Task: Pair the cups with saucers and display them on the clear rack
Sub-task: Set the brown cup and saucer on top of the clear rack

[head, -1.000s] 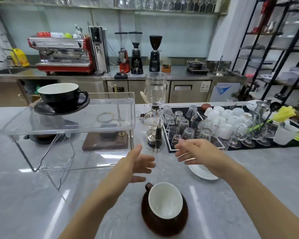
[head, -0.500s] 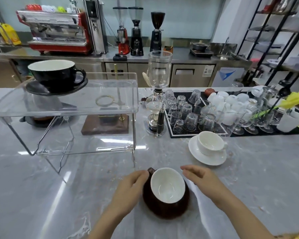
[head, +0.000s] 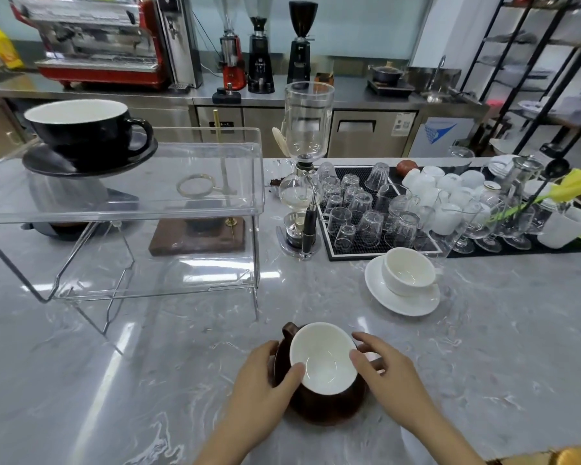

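A brown cup point(head: 322, 357) with a white inside sits on a brown saucer point(head: 329, 409) near the counter's front edge. My left hand point(head: 265, 380) holds the left side of the cup and saucer, thumb on the cup's rim. My right hand point(head: 383, 370) touches the right side, fingers at the rim. A white cup point(head: 408, 271) stands on a white saucer point(head: 403, 302) further back on the right. A black cup point(head: 84, 127) on a black saucer point(head: 91, 164) sits on the left end of the clear rack point(head: 182, 196).
A glass siphon brewer point(head: 304, 169) stands just right of the rack. Behind the white cup lies a black mat point(head: 349, 253) with several upturned glasses and white cups. A wooden stand point(head: 198, 238) sits under the rack. Espresso machine and grinders line the back counter.
Both hands came down from mid-air and closed in around the brown cup and saucer. The view tilted down and closer to the counter.
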Tool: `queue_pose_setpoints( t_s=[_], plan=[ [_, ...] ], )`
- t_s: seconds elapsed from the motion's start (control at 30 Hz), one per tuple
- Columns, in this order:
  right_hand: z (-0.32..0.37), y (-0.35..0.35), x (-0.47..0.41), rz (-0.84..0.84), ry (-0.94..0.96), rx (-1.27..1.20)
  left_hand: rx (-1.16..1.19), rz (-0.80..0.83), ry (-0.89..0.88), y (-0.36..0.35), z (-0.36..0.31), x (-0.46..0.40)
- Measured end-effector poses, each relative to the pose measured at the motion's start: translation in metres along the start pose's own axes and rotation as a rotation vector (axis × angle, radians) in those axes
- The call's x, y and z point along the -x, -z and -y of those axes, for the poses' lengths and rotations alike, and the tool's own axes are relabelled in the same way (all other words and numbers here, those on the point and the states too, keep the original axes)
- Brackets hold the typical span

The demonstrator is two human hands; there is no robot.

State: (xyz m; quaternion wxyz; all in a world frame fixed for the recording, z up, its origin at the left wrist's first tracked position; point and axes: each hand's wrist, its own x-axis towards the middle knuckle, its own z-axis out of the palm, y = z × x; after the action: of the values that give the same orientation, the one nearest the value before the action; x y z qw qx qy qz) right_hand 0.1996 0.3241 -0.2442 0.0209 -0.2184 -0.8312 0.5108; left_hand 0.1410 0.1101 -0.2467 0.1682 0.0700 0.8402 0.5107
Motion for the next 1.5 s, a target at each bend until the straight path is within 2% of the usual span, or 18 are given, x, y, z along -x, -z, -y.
queue_pose_setpoints(
  t_s=[0.3, 0.47, 0.73, 1.0, 1.27, 1.5],
  plan=[
    [-0.012, -0.014, 0.006, -0.04, 0.262, 0.22, -0.072, -0.089, -0.055, -0.017, 0.005, 0.008],
    [-0.013, -0.023, 0.005, -0.12, 0.262, 0.193, -0.052, -0.156, -0.056, -0.024, 0.006, 0.007],
    [-0.004, -0.024, 0.011, -0.169, 0.28, 0.137, 0.172, -0.188, 0.024, -0.02, 0.009, 0.009],
    [0.042, -0.002, 0.024, -0.23, 0.391, 0.067, 0.363, -0.213, -0.025, 0.004, -0.03, 0.024],
    [0.11, 0.029, 0.047, -0.358, 0.586, 0.065, 0.463, -0.251, -0.181, 0.041, -0.09, 0.05],
    [0.179, 0.049, 0.055, -0.403, 0.754, 0.048, 0.545, -0.27, -0.314, 0.084, -0.139, 0.058]
  ],
)
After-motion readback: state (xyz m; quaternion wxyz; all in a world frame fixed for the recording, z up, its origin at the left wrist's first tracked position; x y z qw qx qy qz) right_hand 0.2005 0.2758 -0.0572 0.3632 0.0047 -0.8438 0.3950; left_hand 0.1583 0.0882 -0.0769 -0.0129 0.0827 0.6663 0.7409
